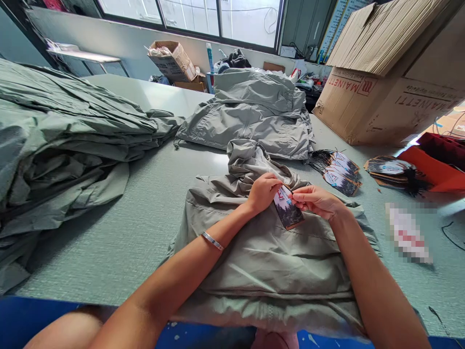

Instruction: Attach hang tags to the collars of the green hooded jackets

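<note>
- Head view, hands: left hand (263,194), fingers curled inward, and right hand (316,201), fingers nearly straight, both partly closed. Together they pinch the upper end of a hang tag (288,208); a bangle (212,241) circles the left wrist.
- Hang tag: held between the hands, just above a grey-green jacket (261,257). Its long axis runs from upper left to lower right, with the lower end pointing toward the person. Both hands touch it, and neither is clearly nearer. It has a forest-like picture and a red mark; its small print is unreadable.
- Jacket: lies bunched on a grey-green worktable (94,252), directly beneath both forearms.
- Nearby tags: a stack of tags with black cords (341,174) lies right of the jacket, with a second stack (388,169) farther right.
- Other garments: a second jacket (247,121) lies ahead; a tall garment pile (61,131) lies left.
- Cardboard carton (363,102): upper right, printed "MAINETTI" beside a logo; the smaller lines are unreadable.
- Pixelated white item (407,232): right of the hands, blurred and unreadable.
- Orange-red bag (432,162): far right.
</note>
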Action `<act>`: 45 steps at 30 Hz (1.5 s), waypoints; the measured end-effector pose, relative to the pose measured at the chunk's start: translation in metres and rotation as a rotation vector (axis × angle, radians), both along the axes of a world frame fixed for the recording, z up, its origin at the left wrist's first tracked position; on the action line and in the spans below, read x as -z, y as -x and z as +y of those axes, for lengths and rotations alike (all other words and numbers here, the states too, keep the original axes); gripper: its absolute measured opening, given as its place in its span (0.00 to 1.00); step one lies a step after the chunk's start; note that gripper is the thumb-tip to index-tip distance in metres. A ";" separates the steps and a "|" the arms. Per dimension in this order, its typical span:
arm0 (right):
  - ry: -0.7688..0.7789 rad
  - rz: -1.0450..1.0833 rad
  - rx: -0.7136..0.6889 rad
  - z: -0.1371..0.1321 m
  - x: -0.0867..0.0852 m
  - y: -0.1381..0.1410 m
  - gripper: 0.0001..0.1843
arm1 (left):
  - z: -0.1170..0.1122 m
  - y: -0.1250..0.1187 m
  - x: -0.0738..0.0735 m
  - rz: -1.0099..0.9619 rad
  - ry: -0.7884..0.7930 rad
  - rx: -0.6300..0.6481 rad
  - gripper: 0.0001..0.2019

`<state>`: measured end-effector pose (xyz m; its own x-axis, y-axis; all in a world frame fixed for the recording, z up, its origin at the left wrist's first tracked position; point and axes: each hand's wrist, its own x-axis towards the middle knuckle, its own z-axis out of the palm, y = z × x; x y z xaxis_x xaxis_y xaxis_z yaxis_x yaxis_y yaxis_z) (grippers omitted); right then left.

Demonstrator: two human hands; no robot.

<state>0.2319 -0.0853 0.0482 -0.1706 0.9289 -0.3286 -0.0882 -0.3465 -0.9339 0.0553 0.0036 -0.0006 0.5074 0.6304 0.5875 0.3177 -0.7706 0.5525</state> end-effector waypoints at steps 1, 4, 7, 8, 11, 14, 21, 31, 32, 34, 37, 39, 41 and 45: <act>0.005 0.001 0.008 0.000 -0.001 0.000 0.15 | 0.000 0.000 0.000 -0.005 0.008 0.002 0.10; -0.002 0.023 0.030 -0.001 -0.004 0.002 0.16 | 0.000 0.001 0.000 -0.018 0.023 0.002 0.10; -0.050 0.084 0.051 -0.002 -0.006 0.005 0.17 | -0.001 0.001 -0.002 -0.032 0.041 0.007 0.09; -0.067 0.101 0.064 -0.002 -0.006 0.006 0.17 | -0.002 0.001 -0.002 -0.039 0.052 0.007 0.09; -0.123 0.124 0.129 0.000 -0.003 0.010 0.19 | -0.003 0.001 -0.004 -0.053 0.094 0.012 0.08; -0.196 0.073 0.240 0.004 0.005 0.016 0.19 | -0.005 0.002 -0.004 -0.069 0.139 0.030 0.07; -0.391 -0.157 0.389 0.011 0.013 0.029 0.11 | -0.006 0.001 -0.003 -0.126 0.199 0.067 0.06; -0.821 -0.604 0.352 0.016 0.030 0.027 0.08 | -0.008 0.000 -0.003 -0.163 0.253 0.090 0.06; -0.858 -0.660 0.338 0.016 0.032 0.027 0.09 | -0.008 0.000 -0.002 -0.167 0.257 0.091 0.06; -0.927 -0.764 0.309 0.016 0.034 0.026 0.11 | -0.008 0.000 -0.001 -0.172 0.265 0.095 0.05; -0.997 -0.893 0.256 0.015 0.036 0.025 0.12 | -0.007 -0.001 0.001 -0.178 0.273 0.094 0.05; -1.020 -0.952 0.228 0.015 0.036 0.024 0.13 | -0.007 -0.002 0.002 -0.177 0.280 0.095 0.06; -1.038 -0.984 0.209 0.015 0.037 0.024 0.14 | -0.007 -0.002 0.002 -0.171 0.287 0.099 0.06; -1.056 -0.994 0.197 0.016 0.038 0.023 0.13 | -0.009 0.000 -0.002 -0.139 0.294 0.101 0.06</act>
<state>0.2088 -0.0692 0.0099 -0.1292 0.7883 0.6016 0.7665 0.4643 -0.4438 0.0556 -0.0052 0.0018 0.5039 0.7336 0.4559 0.1535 -0.5955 0.7886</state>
